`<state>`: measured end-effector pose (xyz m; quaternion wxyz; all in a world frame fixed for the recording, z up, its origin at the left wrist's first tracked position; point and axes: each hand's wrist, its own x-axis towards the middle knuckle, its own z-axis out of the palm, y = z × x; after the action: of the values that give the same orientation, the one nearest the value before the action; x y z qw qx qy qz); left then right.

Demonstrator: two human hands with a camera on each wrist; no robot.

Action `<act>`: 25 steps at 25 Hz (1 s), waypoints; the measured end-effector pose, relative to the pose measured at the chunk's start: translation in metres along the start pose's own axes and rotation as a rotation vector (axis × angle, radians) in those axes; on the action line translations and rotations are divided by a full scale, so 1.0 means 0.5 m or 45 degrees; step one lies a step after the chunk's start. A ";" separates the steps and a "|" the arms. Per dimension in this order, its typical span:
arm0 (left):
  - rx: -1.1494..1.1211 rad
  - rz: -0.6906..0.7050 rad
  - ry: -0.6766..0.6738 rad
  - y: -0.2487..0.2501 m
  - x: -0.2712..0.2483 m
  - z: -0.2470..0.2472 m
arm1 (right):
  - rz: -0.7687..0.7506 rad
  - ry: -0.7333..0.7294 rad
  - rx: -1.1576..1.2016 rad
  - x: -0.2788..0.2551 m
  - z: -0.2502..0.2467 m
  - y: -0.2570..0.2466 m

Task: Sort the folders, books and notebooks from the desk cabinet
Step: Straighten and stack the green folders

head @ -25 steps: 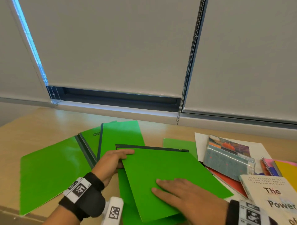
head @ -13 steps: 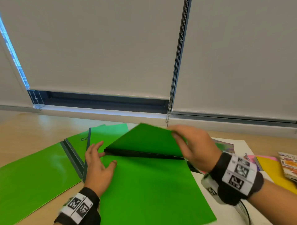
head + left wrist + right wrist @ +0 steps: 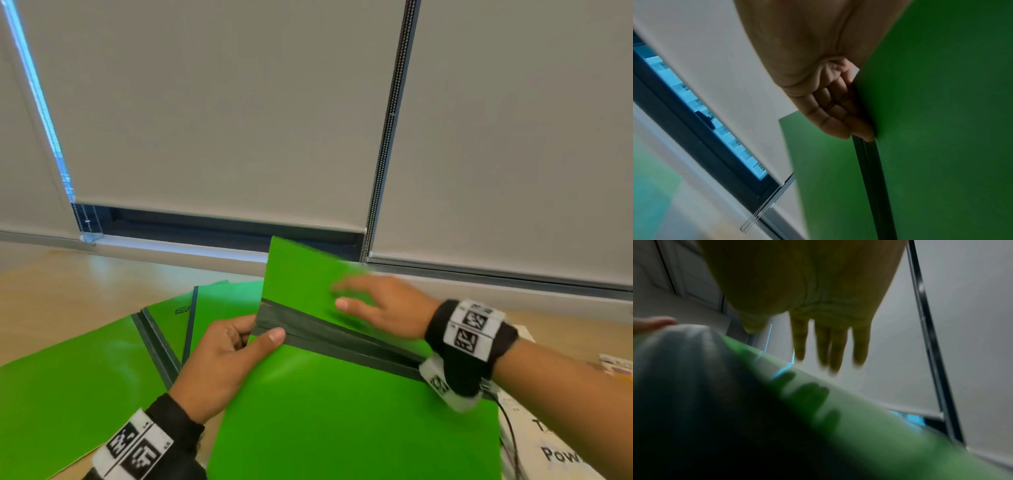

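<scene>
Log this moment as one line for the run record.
left hand grips green folder at dark spine | right hand open over raised cover | more green folders on desk

Green folder [image 3: 342, 394] with dark grey spine, opened up, far flap tilted upward. More green folders [image 3: 85, 370] lying flat, fanned out, overlapping to its left.

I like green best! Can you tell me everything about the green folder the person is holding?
The green folder is bright and glossy, like thin plastic or coated card, with a dark grey spine strip between its two covers. It is spread open and lifted off the wooden desk, the far cover tilted up towards the window blind. The left hand pinches it at the spine's end, thumb on top. The right hand, fingers straight, is at the raised cover; blur hides whether it touches. Other green folders lie beneath.
</scene>
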<state>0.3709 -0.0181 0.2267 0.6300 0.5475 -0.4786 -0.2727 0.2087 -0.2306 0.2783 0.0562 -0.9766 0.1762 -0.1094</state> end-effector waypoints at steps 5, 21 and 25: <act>0.093 0.168 0.099 0.010 0.012 -0.019 | -0.158 -0.324 0.343 -0.087 0.035 -0.072; 0.241 0.322 0.235 0.029 0.044 0.012 | -0.202 -0.212 0.489 -0.110 0.029 -0.065; 0.441 0.494 0.340 0.075 0.044 0.003 | -0.266 -0.104 0.288 -0.072 -0.044 -0.063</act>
<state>0.3714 -0.0285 0.2690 0.6249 0.5761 -0.5267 0.0132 0.1814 -0.1901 0.2972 0.1611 -0.9807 0.0577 -0.0941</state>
